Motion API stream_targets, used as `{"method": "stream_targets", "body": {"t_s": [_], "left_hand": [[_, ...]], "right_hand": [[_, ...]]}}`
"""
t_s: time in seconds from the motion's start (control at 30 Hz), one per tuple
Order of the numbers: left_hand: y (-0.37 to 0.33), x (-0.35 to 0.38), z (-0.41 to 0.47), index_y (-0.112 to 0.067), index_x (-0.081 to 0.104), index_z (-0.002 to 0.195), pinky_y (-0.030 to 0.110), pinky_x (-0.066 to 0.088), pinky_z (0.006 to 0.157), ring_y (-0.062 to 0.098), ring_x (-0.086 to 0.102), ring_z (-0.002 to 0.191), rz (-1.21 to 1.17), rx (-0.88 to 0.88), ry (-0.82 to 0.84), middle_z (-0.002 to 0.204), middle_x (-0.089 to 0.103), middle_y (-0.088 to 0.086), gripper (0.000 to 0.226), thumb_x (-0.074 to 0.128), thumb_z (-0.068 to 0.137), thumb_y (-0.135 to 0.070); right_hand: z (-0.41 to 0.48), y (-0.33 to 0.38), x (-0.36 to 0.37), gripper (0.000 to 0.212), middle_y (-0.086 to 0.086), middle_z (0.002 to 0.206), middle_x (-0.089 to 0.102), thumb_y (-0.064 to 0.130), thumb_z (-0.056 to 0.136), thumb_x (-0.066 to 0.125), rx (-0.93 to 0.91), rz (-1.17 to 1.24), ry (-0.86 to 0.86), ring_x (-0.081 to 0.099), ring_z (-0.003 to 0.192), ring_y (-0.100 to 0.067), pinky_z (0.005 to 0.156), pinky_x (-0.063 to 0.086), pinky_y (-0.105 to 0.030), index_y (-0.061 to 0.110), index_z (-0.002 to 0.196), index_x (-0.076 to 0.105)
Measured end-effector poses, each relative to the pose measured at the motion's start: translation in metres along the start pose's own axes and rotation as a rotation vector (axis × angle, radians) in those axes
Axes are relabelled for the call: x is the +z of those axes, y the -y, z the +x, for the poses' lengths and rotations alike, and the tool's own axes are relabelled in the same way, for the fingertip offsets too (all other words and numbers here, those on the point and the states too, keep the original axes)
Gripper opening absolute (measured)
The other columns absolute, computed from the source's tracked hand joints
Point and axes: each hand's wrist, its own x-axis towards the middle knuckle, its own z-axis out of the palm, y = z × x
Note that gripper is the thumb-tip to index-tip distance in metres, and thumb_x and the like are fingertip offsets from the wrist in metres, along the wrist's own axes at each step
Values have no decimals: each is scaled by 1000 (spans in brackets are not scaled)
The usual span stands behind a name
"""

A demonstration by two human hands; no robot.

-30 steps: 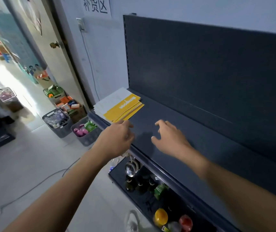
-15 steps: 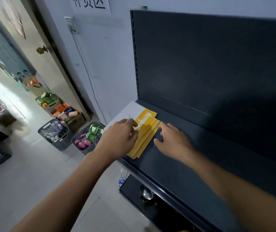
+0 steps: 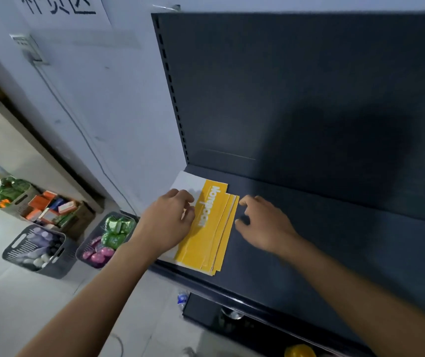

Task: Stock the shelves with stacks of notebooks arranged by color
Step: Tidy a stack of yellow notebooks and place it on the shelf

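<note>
Looks like the squaring-up step. Finds the stack of yellow notebooks (image 3: 206, 240) flat at the left end of the dark shelf (image 3: 335, 240), near the front lip, with covers fanned rightward rather than edge on edge. Shows the left hand (image 3: 166, 222) resting on the stack's left side, fingers bent down onto the white part of the top cover; cannot tell whether gripping an edge or only pressing. Shows the right hand (image 3: 262, 222) spread and loosely bent, fingertips at the fanned right edges, holding nothing.

Next, probably calls for nudging those right edges leftward against the braced left hand until flush, lightly enough not to slide the whole stack off the front.

Beyond the hands: matte dark back panel (image 3: 309, 99), a lower shelf (image 3: 201, 307) beneath. On the pale floor (image 3: 13, 305) to the left, a grey basket (image 3: 64, 264) of bottles, a second basket (image 3: 82, 251) of green and pink packs, and a box (image 3: 85, 215) of orange packs.
</note>
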Motion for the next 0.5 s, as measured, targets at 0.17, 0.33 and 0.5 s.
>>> {"method": "stream_targets", "body": {"t_s": [0.17,0.33,0.5], "left_hand": [[40,0,31,-16,63,119,43,54,79,24,64,94,-31,78,28,113,59,2,28,51,97,-29],[81,5,47,-14,58,121,36,49,70,24,57,93,18,51,86,107,52,3,32,49,96,-33],[105,13,52,-14,49,123,34,43,68,28,60,97,6,52,150,114,54,6,36,49,98,-40]], "right_hand": [[5,24,14,37,4,118,57,38,94,58,139,14,-51,59,102,-17,81,49,-36,25,128,50],[9,56,32,44,3,119,57,36,93,57,286,21,-85,60,103,-17,84,52,-38,22,133,48],[7,82,47,49,3,131,58,37,94,56,432,41,-93,62,109,-22,85,56,-42,23,140,45]]}}
